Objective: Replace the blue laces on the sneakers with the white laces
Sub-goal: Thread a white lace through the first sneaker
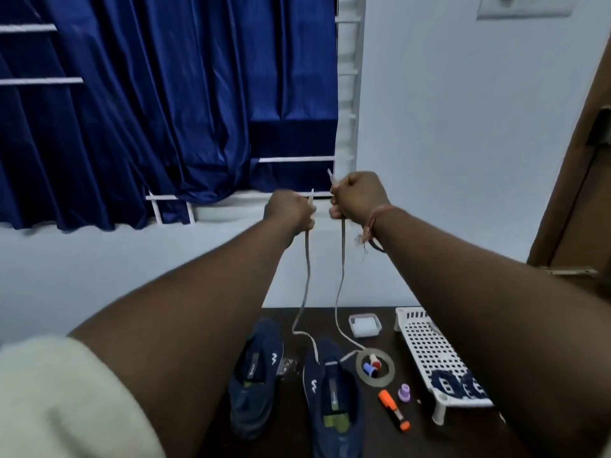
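Two dark blue sneakers stand on the dark table: the left sneaker [256, 375] and the right sneaker [334, 401]. A white lace [340, 269] runs up from the front of the right sneaker in two strands. My left hand [291, 211] grips one strand and my right hand [358, 198] grips the other, both raised high above the table with the lace tips sticking up out of the fists. Blue laces [456, 383] lie on the white rack at the right.
A white perforated rack [426, 345] stands at the right of the dark table [377, 434]. Near it are a small clear box [364, 324], a tape ring [375, 364] with small spools inside, an orange marker [393, 409] and a purple spool [404, 392]. Blue curtain behind.
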The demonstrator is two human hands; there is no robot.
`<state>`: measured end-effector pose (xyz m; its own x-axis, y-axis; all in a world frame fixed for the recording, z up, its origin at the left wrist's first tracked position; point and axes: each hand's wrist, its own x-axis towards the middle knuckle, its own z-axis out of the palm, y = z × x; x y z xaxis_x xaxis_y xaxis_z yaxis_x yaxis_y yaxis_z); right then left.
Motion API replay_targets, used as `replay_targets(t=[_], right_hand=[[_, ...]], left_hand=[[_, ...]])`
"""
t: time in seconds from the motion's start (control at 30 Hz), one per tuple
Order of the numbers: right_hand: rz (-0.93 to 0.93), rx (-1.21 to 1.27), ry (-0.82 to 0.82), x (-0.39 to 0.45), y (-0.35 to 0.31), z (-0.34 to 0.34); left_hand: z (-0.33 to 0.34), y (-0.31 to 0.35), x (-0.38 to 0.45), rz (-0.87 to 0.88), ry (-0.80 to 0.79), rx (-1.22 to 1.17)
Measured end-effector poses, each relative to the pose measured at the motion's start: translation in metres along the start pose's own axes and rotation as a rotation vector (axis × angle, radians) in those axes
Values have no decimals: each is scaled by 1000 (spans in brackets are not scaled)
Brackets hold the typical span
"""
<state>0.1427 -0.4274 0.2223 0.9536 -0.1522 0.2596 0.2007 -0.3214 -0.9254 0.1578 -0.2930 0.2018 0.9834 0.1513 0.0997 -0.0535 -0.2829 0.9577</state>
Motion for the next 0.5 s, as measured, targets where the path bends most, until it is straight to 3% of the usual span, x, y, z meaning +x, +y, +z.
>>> replay_targets(t=[0.1, 0.27, 0.5], right_hand=[[22, -204, -100, -23, 66, 15], [117, -472, -216, -67, 172, 35], [273, -548, -273, -109, 263, 58]], left_hand=[[14, -70, -19, -106, -26, 98], [38, -175, -63, -125, -148, 331], [59, -260, -87, -258, -120, 444]])
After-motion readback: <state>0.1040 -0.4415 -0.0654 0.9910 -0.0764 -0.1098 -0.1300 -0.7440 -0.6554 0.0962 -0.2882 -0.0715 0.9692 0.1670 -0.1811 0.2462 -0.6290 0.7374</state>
